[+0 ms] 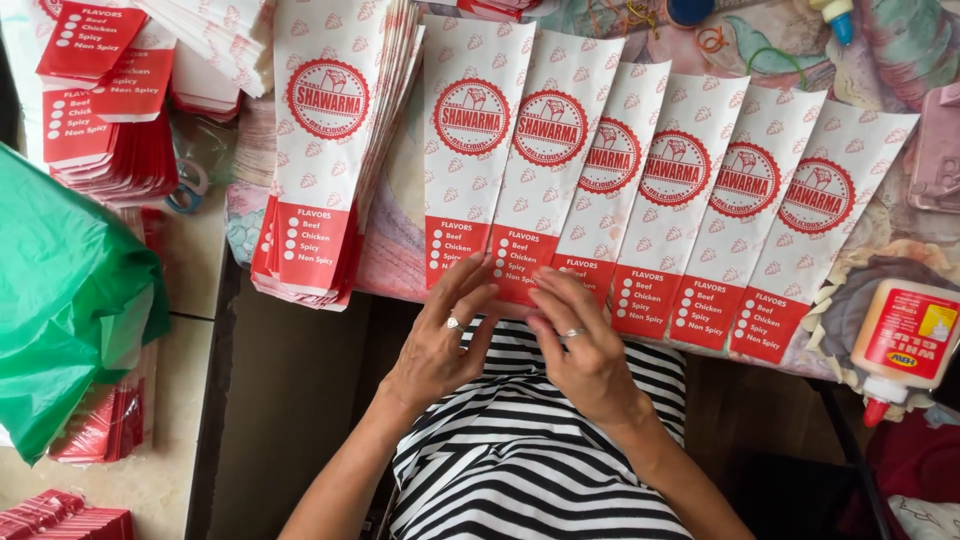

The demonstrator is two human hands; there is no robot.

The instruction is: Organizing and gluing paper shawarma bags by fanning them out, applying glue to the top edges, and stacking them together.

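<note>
Both forearms reach up from a striped lap to the near edge of the surface (905, 75). The left hand (440, 335) lies palm down, fingers loosely spread and flat, its fingertips touching the red bottom band of a paper sleeve. The right hand (580, 345), just beside it, is likewise flat and open, grasping nothing, fingertips resting on the same lower edges. Above the hands fans a row of paper sleeves (640, 190), white with small red motifs, a round red seal and a red bottom panel, overlapping sideways. Left of the left hand lies a thick stack of sleeves (325, 150); right of the right hand, near the edge, lies a glue bottle (900, 345).
</note>
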